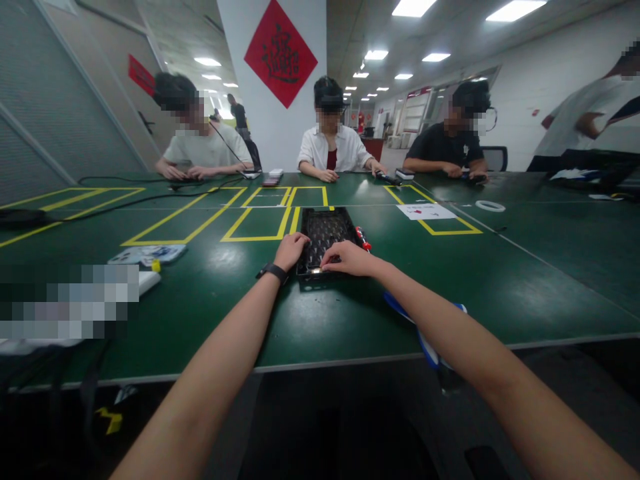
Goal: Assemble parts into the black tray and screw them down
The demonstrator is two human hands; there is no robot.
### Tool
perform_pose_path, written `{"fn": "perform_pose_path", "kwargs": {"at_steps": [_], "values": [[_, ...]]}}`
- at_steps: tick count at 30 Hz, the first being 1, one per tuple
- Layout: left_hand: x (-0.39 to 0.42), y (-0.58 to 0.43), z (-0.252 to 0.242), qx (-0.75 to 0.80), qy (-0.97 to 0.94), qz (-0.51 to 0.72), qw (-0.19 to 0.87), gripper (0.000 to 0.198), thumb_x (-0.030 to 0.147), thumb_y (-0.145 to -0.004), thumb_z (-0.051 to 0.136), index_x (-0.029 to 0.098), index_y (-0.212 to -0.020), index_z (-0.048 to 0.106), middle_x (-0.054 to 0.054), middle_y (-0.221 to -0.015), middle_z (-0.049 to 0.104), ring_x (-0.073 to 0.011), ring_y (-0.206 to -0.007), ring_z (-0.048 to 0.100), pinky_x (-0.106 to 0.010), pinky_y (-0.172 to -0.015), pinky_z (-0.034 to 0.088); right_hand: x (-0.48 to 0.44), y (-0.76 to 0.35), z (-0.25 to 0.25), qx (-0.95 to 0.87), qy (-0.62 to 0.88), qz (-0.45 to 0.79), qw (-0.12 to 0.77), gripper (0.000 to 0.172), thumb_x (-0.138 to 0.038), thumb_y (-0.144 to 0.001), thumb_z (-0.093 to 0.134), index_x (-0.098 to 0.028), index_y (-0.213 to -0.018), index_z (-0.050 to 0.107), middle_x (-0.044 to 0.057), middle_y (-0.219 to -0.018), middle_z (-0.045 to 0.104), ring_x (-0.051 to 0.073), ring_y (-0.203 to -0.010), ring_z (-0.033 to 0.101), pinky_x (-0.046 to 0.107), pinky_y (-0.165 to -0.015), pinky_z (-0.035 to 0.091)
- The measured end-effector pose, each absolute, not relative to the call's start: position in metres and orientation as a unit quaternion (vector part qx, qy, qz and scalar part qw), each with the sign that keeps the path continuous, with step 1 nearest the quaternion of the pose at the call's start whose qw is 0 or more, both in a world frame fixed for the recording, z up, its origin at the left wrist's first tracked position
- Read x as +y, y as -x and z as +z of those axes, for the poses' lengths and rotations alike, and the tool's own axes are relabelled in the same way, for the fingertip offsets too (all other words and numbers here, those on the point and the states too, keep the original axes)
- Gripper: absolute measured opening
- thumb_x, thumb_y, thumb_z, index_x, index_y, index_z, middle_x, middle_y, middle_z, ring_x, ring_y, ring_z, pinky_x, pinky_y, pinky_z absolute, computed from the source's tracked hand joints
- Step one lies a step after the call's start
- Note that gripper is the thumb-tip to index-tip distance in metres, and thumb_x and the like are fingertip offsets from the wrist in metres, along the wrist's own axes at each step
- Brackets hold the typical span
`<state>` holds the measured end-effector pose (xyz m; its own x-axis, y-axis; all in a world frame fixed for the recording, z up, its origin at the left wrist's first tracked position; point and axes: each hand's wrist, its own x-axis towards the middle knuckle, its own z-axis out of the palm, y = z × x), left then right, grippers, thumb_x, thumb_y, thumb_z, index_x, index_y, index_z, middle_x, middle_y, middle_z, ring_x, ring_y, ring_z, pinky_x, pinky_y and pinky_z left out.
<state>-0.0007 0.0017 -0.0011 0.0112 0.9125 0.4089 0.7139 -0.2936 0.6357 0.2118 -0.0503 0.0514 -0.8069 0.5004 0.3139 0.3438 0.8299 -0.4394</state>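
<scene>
A black open case (330, 230) lies on the green table in front of me, with several small shiny pieces in rows inside it. My left hand (291, 251), with a dark wristband, grips the case's left rim with bent fingers. Over the near right part of the case, my right hand (346, 258) has its thumb and fingers pinched together. By those fingertips is a small bright piece (316, 271); whether they hold it or something else is too small to tell. A red-and-black handled tool (363, 239) lies against the case's right side.
Yellow tape (255, 238) marks rectangles on the green table (525, 280). A printed paper (426, 211) and a white ring (491, 207) lie right of the case. A patterned phone (147, 254) lies to the left. Blue-and-white items sit under my right forearm. Several people sit opposite.
</scene>
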Motion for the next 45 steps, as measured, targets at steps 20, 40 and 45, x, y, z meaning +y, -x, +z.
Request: {"fn": "perform_pose_path", "kwargs": {"at_steps": [20, 40, 45], "values": [[0.0038, 0.0014, -0.0027, 0.575, -0.703, 0.401, 0.122, 0.035, 0.028, -0.079, 0.036, 0.016, -0.082, 0.068, -0.005, -0.093, 0.068, -0.0193, -0.092, 0.056, -0.029, -0.084, 0.043, -0.0502, -0.2114, 0.0497, -0.927, 0.22, 0.203, 0.225, 0.019, -0.028, -0.075, 0.062, -0.014, -0.084, 0.07, 0.004, -0.08, 0.069, 0.013, -0.076, 0.061, 0.023, -0.071, 0.044], [0.0008, -0.0001, 0.0004, 0.58, -0.7, 0.398, 0.125, 0.033, 0.029, -0.078, 0.038, 0.016, -0.081, 0.069, -0.006, -0.092, 0.068, -0.0193, -0.091, 0.056, -0.03, -0.085, 0.043, -0.0488, -0.211, 0.0459, -0.916, 0.225, 0.233, 0.238, 0.023, -0.03, -0.073, 0.063, -0.013, -0.086, 0.069, 0.005, -0.082, 0.069, 0.013, -0.075, 0.063, 0.024, -0.072, 0.047], [0.0015, 0.0001, 0.0004, 0.578, -0.699, 0.402, 0.13, 0.033, 0.028, -0.078, 0.038, 0.016, -0.081, 0.068, -0.005, -0.093, 0.067, -0.0191, -0.092, 0.056, -0.03, -0.086, 0.042, -0.0503, -0.21, 0.0456, -0.905, 0.241, 0.255, 0.24, 0.023, -0.03, -0.073, 0.064, -0.013, -0.088, 0.069, 0.005, -0.081, 0.069, 0.013, -0.074, 0.064, 0.025, -0.07, 0.047]]}}
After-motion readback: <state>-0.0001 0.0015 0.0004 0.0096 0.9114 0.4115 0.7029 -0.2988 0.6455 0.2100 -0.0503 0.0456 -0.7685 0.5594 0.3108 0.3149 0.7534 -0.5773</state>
